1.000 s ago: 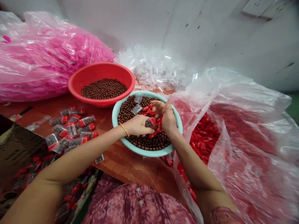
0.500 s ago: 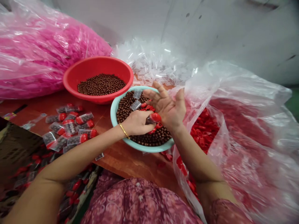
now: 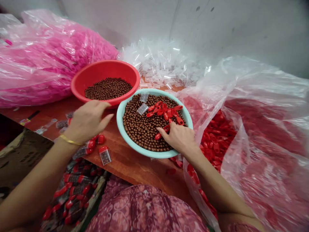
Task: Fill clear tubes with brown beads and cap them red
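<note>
My left hand [image 3: 88,120] is over the table at left, thumb and forefinger apart, with nothing visible between them. Beneath and beside it lie small clear containers of dark beads with red caps, partly hidden by the hand; one container [image 3: 105,155] stands apart near the table edge. My right hand [image 3: 180,137] reaches into the pale blue basin [image 3: 120,129], its thumb across a loose red cap [image 3: 158,136] and its forefinger apart from the thumb, touching the caps. Brown beads [image 3: 137,129] fill the basin, topped by several red caps and two clear empty containers [image 3: 143,109].
Behind stands a red basin [image 3: 78,84] of brown beads. A pink-filled plastic bag [image 3: 55,61] is at left, clear empty containers [image 3: 166,64] are heaped at the wall, and an open bag of red caps [image 3: 214,138] lies right. Below left, a cardboard box [image 3: 26,161] holds filled containers.
My left hand has moved left from the basin, and the red-capped container is no longer seen in it. My right hand has lowered onto the red caps. The containers at left have shifted.
</note>
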`<control>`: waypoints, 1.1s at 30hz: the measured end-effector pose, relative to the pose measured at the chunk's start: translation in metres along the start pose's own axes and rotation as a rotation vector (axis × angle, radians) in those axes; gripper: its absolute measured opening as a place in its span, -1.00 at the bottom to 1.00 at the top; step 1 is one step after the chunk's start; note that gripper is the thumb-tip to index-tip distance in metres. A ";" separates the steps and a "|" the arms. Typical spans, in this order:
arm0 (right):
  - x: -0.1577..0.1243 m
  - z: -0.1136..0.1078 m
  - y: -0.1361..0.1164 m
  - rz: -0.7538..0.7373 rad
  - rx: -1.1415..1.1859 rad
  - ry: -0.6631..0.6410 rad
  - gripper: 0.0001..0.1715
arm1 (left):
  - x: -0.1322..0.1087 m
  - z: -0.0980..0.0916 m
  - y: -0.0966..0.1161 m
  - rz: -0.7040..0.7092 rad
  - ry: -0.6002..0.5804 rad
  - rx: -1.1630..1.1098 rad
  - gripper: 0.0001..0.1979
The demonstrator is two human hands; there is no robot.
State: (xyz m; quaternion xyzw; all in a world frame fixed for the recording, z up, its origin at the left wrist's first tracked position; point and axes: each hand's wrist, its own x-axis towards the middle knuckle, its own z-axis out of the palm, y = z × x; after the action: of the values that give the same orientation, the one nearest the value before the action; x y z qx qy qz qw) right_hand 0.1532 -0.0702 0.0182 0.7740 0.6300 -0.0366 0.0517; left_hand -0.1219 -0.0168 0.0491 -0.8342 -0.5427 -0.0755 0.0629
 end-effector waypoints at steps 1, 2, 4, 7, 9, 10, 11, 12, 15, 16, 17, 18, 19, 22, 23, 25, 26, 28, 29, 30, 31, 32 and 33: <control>0.002 0.003 -0.004 -0.030 0.018 0.015 -0.37 | 0.013 0.000 0.017 0.023 -0.025 -0.026 -0.64; 0.004 0.006 -0.006 -0.066 0.044 0.035 -0.44 | 0.027 0.002 0.034 0.043 -0.072 -0.040 -0.65; 0.008 0.012 -0.006 -0.139 0.128 0.092 -0.57 | 0.057 0.016 0.062 0.042 -0.147 -0.045 -0.66; 0.014 0.021 0.002 -0.170 0.375 0.179 -0.65 | 0.092 0.043 0.081 0.028 -0.247 -0.066 -0.60; 0.017 0.027 0.008 -0.160 0.630 0.213 -0.67 | 0.104 0.054 0.082 0.032 -0.298 -0.077 -0.61; 0.019 0.029 0.011 -0.165 0.771 0.220 -0.67 | 0.106 0.055 0.081 0.041 -0.308 -0.072 -0.63; 0.020 0.031 0.013 -0.179 0.909 0.220 -0.66 | 0.105 0.053 0.079 0.055 -0.309 -0.053 -0.65; 0.021 0.032 0.014 -0.192 1.037 0.216 -0.64 | 0.101 0.049 0.077 0.083 -0.310 -0.019 -0.67; 0.022 0.032 0.015 -0.149 1.329 0.183 -0.59 | 0.082 0.031 0.077 0.239 -0.398 0.120 -0.72; 0.022 0.030 0.015 -0.124 1.405 0.177 -0.58 | 0.076 0.026 0.079 0.302 -0.447 0.154 -0.72; 0.022 0.028 0.014 -0.108 1.471 0.174 -0.57 | 0.070 0.023 0.083 0.361 -0.491 0.172 -0.72; 0.021 0.027 0.014 -0.101 1.524 0.176 -0.56 | 0.066 0.022 0.088 0.410 -0.521 0.174 -0.70; 0.021 0.025 0.014 -0.103 1.558 0.184 -0.57 | 0.064 0.024 0.094 0.446 -0.540 0.164 -0.69; 0.021 0.024 0.014 -0.119 1.588 0.203 -0.66 | 0.069 0.040 0.111 0.510 -0.546 0.071 -0.69; 0.022 0.025 0.014 -0.120 1.586 0.200 -0.70 | 0.073 0.046 0.115 0.506 -0.540 0.022 -0.71; 0.022 0.027 0.015 -0.119 1.580 0.187 -0.76 | 0.081 0.058 0.119 0.454 -0.523 -0.103 -0.76; 0.023 0.028 0.015 -0.118 1.577 0.180 -0.77 | 0.084 0.063 0.119 0.415 -0.517 -0.190 -0.79; 0.024 0.030 0.016 -0.114 1.575 0.174 -0.77 | 0.089 0.068 0.115 0.345 -0.531 -0.449 -0.84; 0.024 0.030 0.016 -0.111 1.578 0.175 -0.75 | 0.090 0.069 0.111 0.322 -0.546 -0.621 -0.84; 0.024 0.030 0.016 -0.109 1.579 0.174 -0.73 | 0.090 0.069 0.108 0.304 -0.563 -0.809 -0.82; 0.024 0.030 0.016 -0.108 1.576 0.171 -0.72 | 0.089 0.069 0.105 0.288 -0.581 -0.990 -0.79; 0.023 0.029 0.015 -0.108 1.571 0.171 -0.70 | 0.088 0.068 0.102 0.273 -0.597 -1.149 -0.76; 0.022 0.028 0.015 -0.111 1.565 0.176 -0.69 | 0.086 0.066 0.101 0.254 -0.608 -1.273 -0.74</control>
State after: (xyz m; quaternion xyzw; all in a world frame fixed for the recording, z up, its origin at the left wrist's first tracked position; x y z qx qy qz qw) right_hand 0.1727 -0.0550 -0.0116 0.5531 0.4605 -0.4106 -0.5598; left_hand 0.0082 0.0319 -0.0014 -0.7497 -0.2857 -0.1341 -0.5817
